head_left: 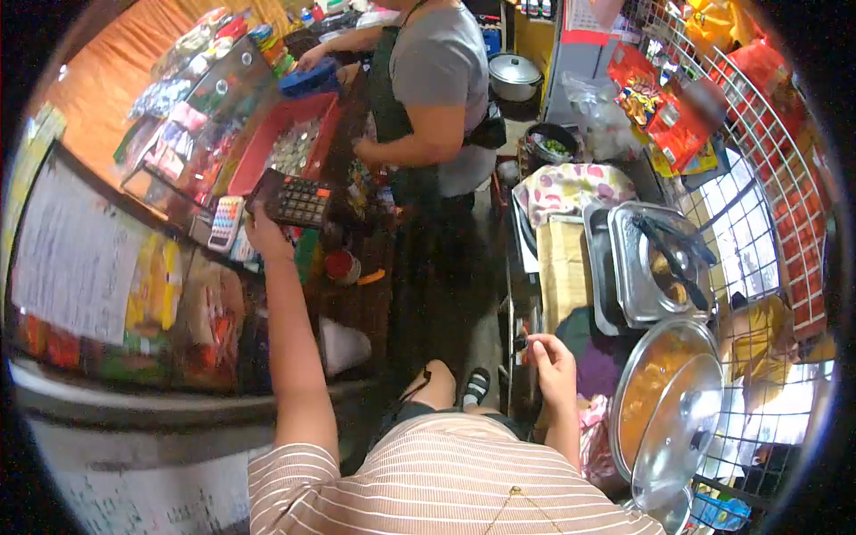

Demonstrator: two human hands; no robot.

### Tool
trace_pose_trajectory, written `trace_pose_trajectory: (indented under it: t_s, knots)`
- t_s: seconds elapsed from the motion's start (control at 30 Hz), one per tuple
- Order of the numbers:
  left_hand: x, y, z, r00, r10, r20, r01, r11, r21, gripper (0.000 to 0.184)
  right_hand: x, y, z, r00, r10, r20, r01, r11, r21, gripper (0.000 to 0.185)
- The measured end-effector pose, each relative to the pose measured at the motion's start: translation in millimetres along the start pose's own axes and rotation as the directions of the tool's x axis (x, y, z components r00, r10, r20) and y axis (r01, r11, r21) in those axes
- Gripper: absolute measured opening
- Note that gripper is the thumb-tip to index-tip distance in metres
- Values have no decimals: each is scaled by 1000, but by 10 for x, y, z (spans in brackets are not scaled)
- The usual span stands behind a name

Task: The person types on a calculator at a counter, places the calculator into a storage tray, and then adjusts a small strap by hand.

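Note:
My left hand [266,234] reaches out over the counter on the left, its fingers closed on the near edge of a black calculator [303,201]. Close beside that hand lies a white calculator with coloured keys [225,223]. Beyond them sits a red tray of coins [332,120]. A red-lidded jar [341,266] stands nearer to me. On the right, my right hand [555,366] is closed, thumb and forefinger together at a small dark thing I cannot make out, beside the edge of the right-hand counter.
A co-worker in a grey shirt [437,67] stands ahead by the left counter. Along the right counter are a metal tray with black tongs [673,254], a large pan of orange food [637,406] under a tilted lid [691,415], and a wire grid [758,98]. A dark floor runs between.

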State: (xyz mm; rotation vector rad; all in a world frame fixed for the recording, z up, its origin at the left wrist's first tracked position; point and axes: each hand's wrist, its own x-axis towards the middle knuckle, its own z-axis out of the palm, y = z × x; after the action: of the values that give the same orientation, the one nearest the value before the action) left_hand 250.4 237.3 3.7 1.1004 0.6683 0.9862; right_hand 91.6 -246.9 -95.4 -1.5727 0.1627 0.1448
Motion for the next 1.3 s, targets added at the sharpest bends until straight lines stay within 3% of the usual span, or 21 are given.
trace_pose_trajectory:
  t_s: [0.1,0.23,0.27,0.33,0.43,0.47,0.5,0.57,0.6,0.73,0.8,0.87,0.9,0.97,1.0,1.07,1.17,1.3]
  knots:
    - [727,-157,172,993,111,35,-113,991,66,40,190,99,19,1000,10,-10,-10,998,-64,15]
    - [1629,-292,328,1000,-14,18,13,1000,24,44,432,-86,126,996,89,1,-88,990,-110,17]
    - [1799,-370,353,999,-27,19,26,999,31,44,484,-170,161,999,50,9,-47,975,-218,16]
    - [2263,-496,419,986,-74,-146,92,989,118,47,634,-219,276,1000,-1,14,6,944,-329,15]
    - [3336,-1005,246,994,-14,-112,41,968,249,52,826,-453,469,997,-67,-30,39,826,-563,15]
    - [2839,-758,636,936,-75,-343,174,948,267,52,898,-567,554,999,-10,-32,-13,767,-641,16]
    - [3092,-878,633,937,-81,-341,179,947,266,52,993,-563,632,999,-9,-37,-17,765,-644,16]
    - [3709,-1216,485,952,-87,-294,259,739,622,52,1156,-513,783,1000,-2,-2,0,770,-638,16]
    - [3680,-1299,570,927,-97,-361,297,781,550,51,1235,-593,893,999,-1,45,29,766,-642,18]
    - [4122,-1732,503,910,-183,-372,369,766,526,51,1517,-778,1265,980,2,201,155,625,-765,19]
    - [3991,-1716,588,840,-397,-370,522,779,349,43,1597,-780,1397,976,36,217,144,640,-755,19]
    - [4085,-1826,513,788,-539,-298,611,747,262,45,1642,-764,1494,968,101,230,107,662,-742,20]
    - [4126,-1869,458,781,-542,-311,618,743,258,45,1656,-748,1511,965,111,237,108,657,-746,20]
    - [4199,-1899,342,780,-601,-172,625,741,244,42,1673,-704,1540,960,106,259,133,641,-756,20]
    - [3963,-1655,433,879,-458,-135,471,784,404,35,1686,-696,1550,959,127,254,118,636,-763,20]
    - [3872,-1534,511,941,-299,-159,339,830,443,32,1674,-652,1534,961,140,240,102,626,-773,19]
    - [3873,-1354,621,964,-169,-206,221,938,268,28,1572,-563,1473,966,191,174,36,570,-821,21]
    - [2940,-704,1142,1000,29,7,-30,998,48,25,1218,-269,1291,968,230,103,-61,611,-789,22]
